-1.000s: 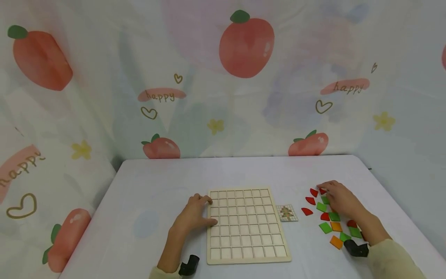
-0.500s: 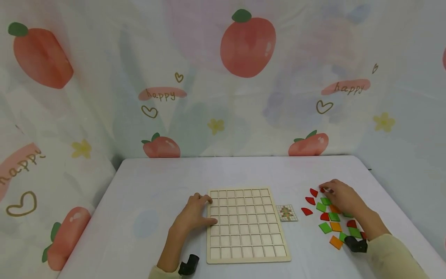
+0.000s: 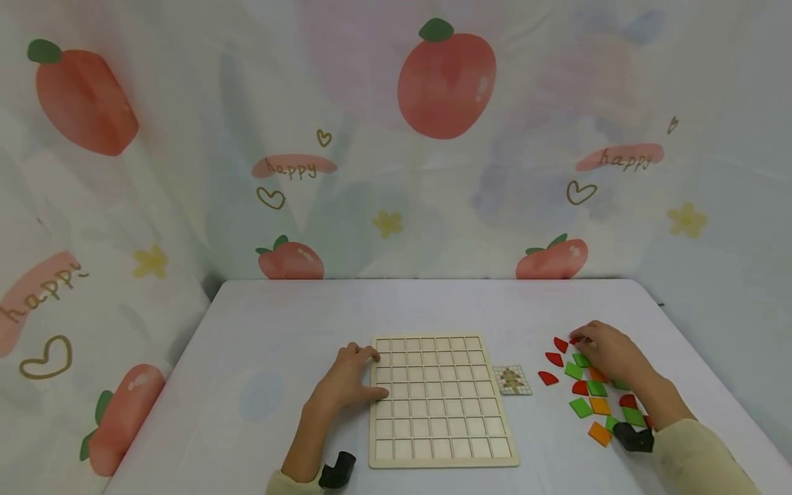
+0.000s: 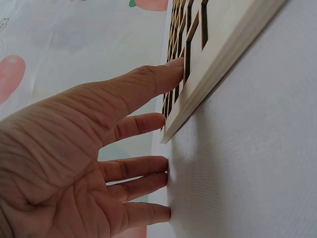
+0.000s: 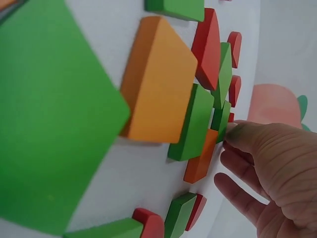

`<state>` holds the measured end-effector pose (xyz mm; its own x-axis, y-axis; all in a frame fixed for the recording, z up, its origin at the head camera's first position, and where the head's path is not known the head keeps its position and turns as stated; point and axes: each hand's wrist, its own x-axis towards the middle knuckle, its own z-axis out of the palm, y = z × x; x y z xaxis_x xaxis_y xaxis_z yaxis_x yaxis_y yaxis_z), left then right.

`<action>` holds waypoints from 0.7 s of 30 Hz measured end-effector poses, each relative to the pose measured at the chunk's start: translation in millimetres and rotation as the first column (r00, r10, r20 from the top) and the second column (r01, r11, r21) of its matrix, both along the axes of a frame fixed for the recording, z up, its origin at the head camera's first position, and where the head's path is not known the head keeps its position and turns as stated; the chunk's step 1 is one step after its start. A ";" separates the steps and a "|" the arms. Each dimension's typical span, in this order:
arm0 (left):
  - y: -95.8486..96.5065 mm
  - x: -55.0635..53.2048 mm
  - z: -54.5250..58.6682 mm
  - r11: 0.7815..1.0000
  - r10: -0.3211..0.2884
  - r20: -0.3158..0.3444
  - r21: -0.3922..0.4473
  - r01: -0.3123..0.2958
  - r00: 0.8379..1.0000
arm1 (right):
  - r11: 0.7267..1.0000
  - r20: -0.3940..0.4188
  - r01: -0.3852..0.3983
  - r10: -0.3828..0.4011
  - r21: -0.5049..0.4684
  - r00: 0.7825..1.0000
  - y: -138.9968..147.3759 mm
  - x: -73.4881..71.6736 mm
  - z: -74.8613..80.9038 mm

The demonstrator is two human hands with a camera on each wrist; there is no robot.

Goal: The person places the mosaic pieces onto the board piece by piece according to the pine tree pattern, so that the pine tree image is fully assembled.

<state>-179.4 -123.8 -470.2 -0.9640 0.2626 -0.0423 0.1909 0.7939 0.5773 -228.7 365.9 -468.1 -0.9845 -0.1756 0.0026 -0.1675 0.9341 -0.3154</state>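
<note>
A pale wooden grid board [image 3: 442, 463] lies flat on the table. My left hand [image 3: 346, 377] rests at its left edge. In the left wrist view the thumb [image 4: 148, 82] lies over the board's rim [image 4: 223, 64], one finger touches its edge, and the other fingers reach down to the table. At the right, my right hand [image 3: 612, 354] pinches a small red rounded piece [image 3: 574, 340], mostly hidden under the fingertips. In the right wrist view the thumb [image 5: 242, 136] covers that spot, beside green tiles [image 5: 221, 121] and an orange tile [image 5: 200, 157].
A small pattern card [image 3: 512, 380] with a tree picture lies against the board's right side. Several loose red pieces [image 3: 548, 378], green tiles [image 3: 581, 405] and orange tiles [image 3: 599, 434] spread over the right of the table [image 3: 297, 309]. A printed cloth [image 3: 346, 103] hangs behind.
The right hand's fingers have drawn together over the red piece at the far end of the pile, uncovering nearby green and orange tiles. The left hand has stayed at the board.
</note>
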 end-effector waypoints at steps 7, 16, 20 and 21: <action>-0.3 0.7 0.3 1.000 -0.003 -0.003 0.003 0.003 1.000 | 0.998 -0.033 -0.017 0.019 0.061 0.999 -1.2 0.1 -1.5; 1.5 0.1 1.2 1.000 0.012 0.010 0.009 -0.012 1.000 | 0.999 -0.075 0.015 -0.012 0.035 0.997 -7.1 5.4 0.6; 1.3 0.5 1.3 1.000 0.011 0.012 -0.001 -0.011 1.000 | 1.000 -0.095 0.015 -0.015 0.003 0.995 -14.4 8.1 2.4; 1.2 0.4 1.0 1.000 0.010 0.013 -0.004 -0.010 1.000 | 1.000 -0.100 0.013 -0.014 -0.006 0.995 -16.9 8.9 2.7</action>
<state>-179.0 -122.6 -469.3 -0.9659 0.2527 -0.0560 0.1754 0.7982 0.5763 -219.8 349.1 -465.4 -0.9815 -0.1620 0.1019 -0.1857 0.9347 -0.3030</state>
